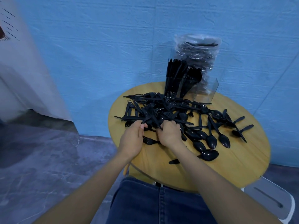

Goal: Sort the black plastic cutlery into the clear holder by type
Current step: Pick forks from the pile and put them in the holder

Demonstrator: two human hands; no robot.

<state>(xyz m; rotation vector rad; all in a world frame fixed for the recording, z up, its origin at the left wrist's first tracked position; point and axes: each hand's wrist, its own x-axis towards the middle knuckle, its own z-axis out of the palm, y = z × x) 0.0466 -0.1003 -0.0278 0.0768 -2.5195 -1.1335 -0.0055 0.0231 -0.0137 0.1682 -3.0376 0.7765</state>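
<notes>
While both hands are digging into the tangled heap of black plastic cutlery point(161, 110) at mid-frame, the left hand point(134, 136) is pinching fork handles; the right hand point(169, 133) is curling into the pile, its hold unclear. Next, I judge, comes carrying forks to the clear rectangular plastic holder point(205, 88) above.

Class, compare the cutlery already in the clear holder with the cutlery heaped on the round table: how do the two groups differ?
The cutlery in the clear holder stands upright, packed in bunches; the heap on the table lies flat and tangled. The holder's compartments separate pieces; the heap mixes forks, spoons and knives. Both hands reach into the heap, not the holder. All pieces are black plastic.
</notes>
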